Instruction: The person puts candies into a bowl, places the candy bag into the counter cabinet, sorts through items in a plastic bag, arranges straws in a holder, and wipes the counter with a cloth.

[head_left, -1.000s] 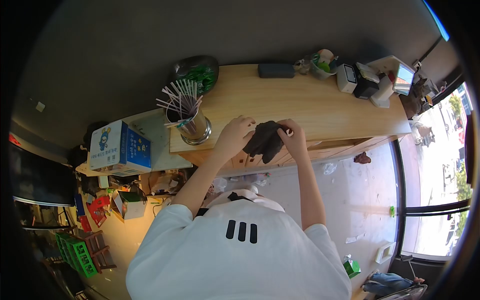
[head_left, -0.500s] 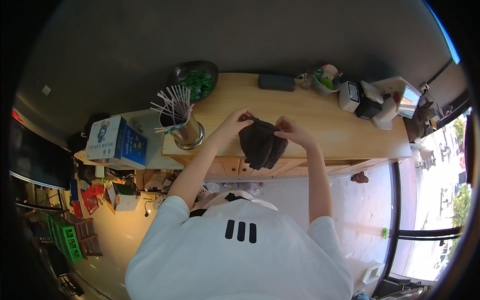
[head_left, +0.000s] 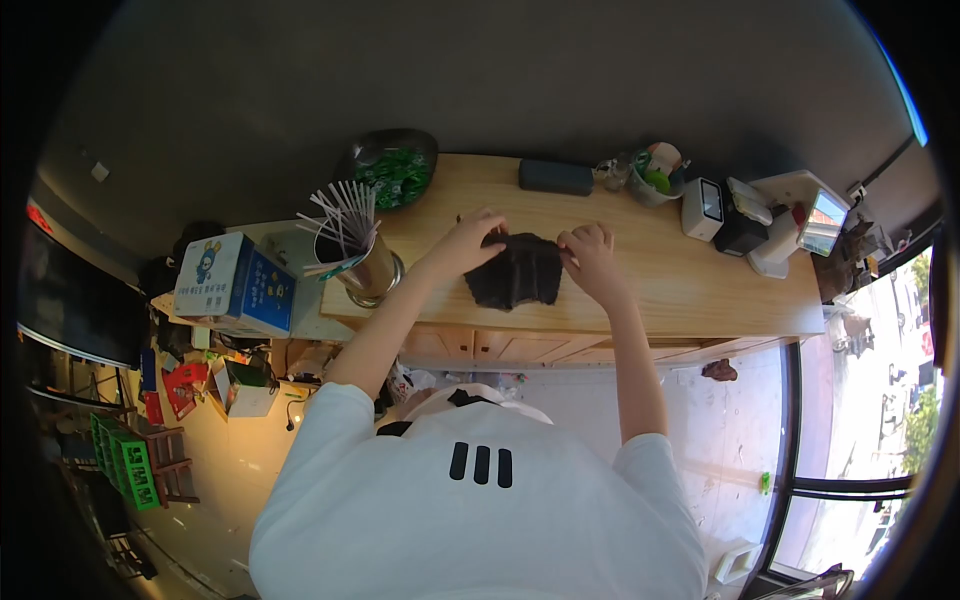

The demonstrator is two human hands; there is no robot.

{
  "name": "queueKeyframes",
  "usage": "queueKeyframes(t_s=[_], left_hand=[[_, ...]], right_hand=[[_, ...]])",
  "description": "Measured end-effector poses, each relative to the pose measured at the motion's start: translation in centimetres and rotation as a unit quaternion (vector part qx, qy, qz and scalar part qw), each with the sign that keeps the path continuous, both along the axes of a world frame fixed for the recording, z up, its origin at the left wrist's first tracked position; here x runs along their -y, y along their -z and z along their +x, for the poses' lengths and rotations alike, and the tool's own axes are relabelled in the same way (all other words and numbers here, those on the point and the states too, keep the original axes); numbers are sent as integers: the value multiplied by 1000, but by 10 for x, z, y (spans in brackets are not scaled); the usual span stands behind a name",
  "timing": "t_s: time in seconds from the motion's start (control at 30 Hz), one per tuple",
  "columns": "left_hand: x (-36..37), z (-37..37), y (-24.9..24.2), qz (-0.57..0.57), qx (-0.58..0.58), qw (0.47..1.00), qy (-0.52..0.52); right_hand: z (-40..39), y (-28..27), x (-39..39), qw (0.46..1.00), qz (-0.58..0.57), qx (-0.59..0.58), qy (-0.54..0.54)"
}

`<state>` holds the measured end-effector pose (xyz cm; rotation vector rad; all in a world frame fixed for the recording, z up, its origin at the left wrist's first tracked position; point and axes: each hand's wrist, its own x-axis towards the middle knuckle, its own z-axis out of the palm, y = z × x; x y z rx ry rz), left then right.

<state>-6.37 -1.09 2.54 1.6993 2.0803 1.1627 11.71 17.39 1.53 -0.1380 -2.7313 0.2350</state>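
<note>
A dark brown cloth (head_left: 516,272) with a ragged lower edge is stretched between my two hands over the wooden counter (head_left: 690,290). Its upper left corner is pinched by my left hand (head_left: 474,243), thumb against fingers. At the upper right corner, my right hand (head_left: 588,257) grips it the same way. A fold line runs down the middle of the cloth, and its lower part overlaps the counter top in this view.
Left of my arm stands a metal canister (head_left: 372,274) full of thin sticks. Behind it is a dark bowl (head_left: 425,160) with green packets. A dark case (head_left: 556,177), a clear tub (head_left: 655,188), a white device (head_left: 702,210) and a payment terminal (head_left: 790,235) line the back. A box (head_left: 262,290) sits at left.
The cloth has been spread wider and raised toward the back of the counter, so it hangs less over the front edge. Both hands keep hold of its corners.
</note>
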Motion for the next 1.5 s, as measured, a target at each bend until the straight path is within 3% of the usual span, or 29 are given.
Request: queueKeyframes(t_s=[0.1, 0.17, 0.23, 0.3, 0.37, 0.43, 0.47, 0.53, 0.57, 0.6, 0.63, 0.7, 0.8, 0.9, 0.97, 1.03, 1.07, 1.1, 1.13, 1.2, 1.33, 1.4, 1.47, 1.5], left_hand=[[22, 12, 42, -74, -21, 996, 48], [27, 8, 65, -49, 52, 995, -77], [25, -6, 85, -43, 13, 992, -121], [22, -14, 100, -46, -93, 978, -182], [14, -17, 105, -65, -126, 972, -186], [6, -20, 91, -191, -124, 957, -178], [5, -23, 85, -191, -124, 957, -179], [7, -28, 77, -220, -42, 972, -70], [12, -29, 73, -218, -43, 972, -73], [20, -29, 71, -152, 101, 981, -60], [27, -27, 65, -83, 243, 965, -44], [42, -18, 49, -40, 244, 967, -58], [54, -8, 21, 10, 228, 971, -68], [48, -8, 15, -1, 172, 981, -88], [35, -12, 23, -18, 132, 985, -112], [13, -26, 69, -118, 20, 978, -170], [1, -35, 101, -126, -14, 970, -208], [1, -31, 99, -126, -14, 970, -208], [1, -25, 92, -111, -34, 966, -231], [9, -15, 87, -35, -56, 967, -244], [26, 0, 80, -8, -34, 971, -235], [28, 8, 79, 50, 128, 966, -218], [34, 11, 87, 66, 118, 958, -252], [39, 12, 89, 82, 109, 948, -286]], right_hand=[[30, 41, 15, 998, -34, 55, 24], [28, 59, 10, 994, -72, 69, 51], [20, 73, 2, 988, -107, 81, 79], [2, 81, -9, 984, -96, -33, 148], [-12, 87, -15, 982, -100, 14, 158], [-20, 84, -17, 978, -102, 58, 170], [-22, 82, -16, 979, -105, 65, 162], [-19, 80, -18, 980, -108, 74, 150], [-14, 76, -24, 952, -279, 55, 110], [-9, 73, -30, 894, -442, 35, 67], [-2, 66, -32, 894, -441, 34, 66], [13, 48, -33, 826, -562, -39, -20], [28, 6, -24, 856, -517, 10, -2], [23, -6, -23, 832, -555, 3, 8], [13, 10, -34, 844, -536, 22, 27], [1, 50, -48, 854, -516, 42, 47], [-6, 81, -58, 898, -434, 24, 68], [-10, 97, -63, 933, -348, 5, 89], [-10, 92, -61, 934, -347, 3, 88], [-8, 86, -52, 887, -433, 32, 156], [-28, 38, -12, 826, -554, 49, 88], [-56, 1, 36, 795, -601, 55, 58], [-76, 0, 54, 769, -636, 53, 40], [-87, 18, 55, 879, -465, 40, 102]])
